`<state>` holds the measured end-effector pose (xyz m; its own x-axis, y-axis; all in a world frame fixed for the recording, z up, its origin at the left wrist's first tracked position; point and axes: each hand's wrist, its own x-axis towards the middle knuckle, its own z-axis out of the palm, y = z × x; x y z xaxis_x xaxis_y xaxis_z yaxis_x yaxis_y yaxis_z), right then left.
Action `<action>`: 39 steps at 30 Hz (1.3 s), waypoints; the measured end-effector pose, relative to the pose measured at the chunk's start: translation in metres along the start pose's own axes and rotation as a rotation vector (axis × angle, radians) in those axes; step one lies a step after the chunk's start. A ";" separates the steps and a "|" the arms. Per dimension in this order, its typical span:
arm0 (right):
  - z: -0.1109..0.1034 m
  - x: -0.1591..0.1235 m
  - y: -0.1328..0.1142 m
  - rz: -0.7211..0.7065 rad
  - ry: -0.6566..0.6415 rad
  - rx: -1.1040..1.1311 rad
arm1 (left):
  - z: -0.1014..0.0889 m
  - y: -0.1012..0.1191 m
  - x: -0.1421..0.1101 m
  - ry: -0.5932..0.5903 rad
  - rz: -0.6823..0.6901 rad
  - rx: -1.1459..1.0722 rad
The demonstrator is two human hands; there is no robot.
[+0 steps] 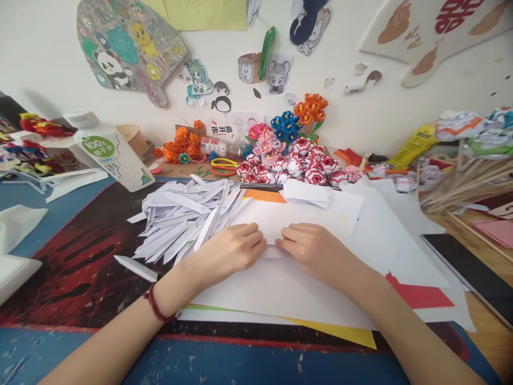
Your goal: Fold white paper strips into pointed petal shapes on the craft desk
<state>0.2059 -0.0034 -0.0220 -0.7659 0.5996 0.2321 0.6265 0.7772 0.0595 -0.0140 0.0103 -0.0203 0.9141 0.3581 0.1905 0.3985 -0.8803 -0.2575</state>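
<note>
It is bright, with soft light all over; I can't tell where it comes from. The white paper [312, 291] is so bright that some edges melt together. A pale grey shadow sits on the left of the wall [347, 32]. The phone [475, 275] near the right side looks stretched. Small letters on the bottle [110, 155] are fuzzy.

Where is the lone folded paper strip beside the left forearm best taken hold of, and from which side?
Probably mid-length on the folded paper strip, pinching across its long edges: it is narrow and lies just outside the strip pile. Coming from above and the left looks best, since its right end reaches close to the left forearm.
</note>
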 end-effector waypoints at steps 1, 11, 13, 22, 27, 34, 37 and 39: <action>0.000 0.000 -0.001 -0.003 -0.001 -0.011 | 0.000 0.001 0.000 0.004 0.007 0.019; -0.001 0.001 -0.004 -0.017 0.001 -0.058 | 0.002 0.008 0.001 0.052 0.077 0.108; -0.001 0.001 -0.004 -0.010 0.005 -0.051 | 0.003 0.009 0.001 0.051 0.094 0.122; -0.001 0.000 -0.009 -0.006 -0.021 -0.086 | 0.005 0.010 -0.001 0.029 0.097 0.111; -0.001 0.001 -0.009 -0.018 -0.045 -0.087 | 0.004 0.009 0.000 0.004 0.066 0.073; -0.006 0.003 -0.012 0.060 -0.069 -0.070 | -0.004 0.011 0.002 -0.057 0.039 0.068; -0.011 0.003 -0.015 0.117 -0.124 -0.052 | -0.007 0.011 0.003 -0.098 0.026 0.065; -0.014 0.003 -0.016 0.147 -0.161 -0.041 | -0.010 0.009 0.003 -0.128 0.011 0.054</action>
<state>0.1958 -0.0169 -0.0086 -0.6770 0.7312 0.0837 0.7360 0.6727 0.0764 -0.0085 0.0001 -0.0129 0.9191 0.3886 0.0657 0.3889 -0.8674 -0.3105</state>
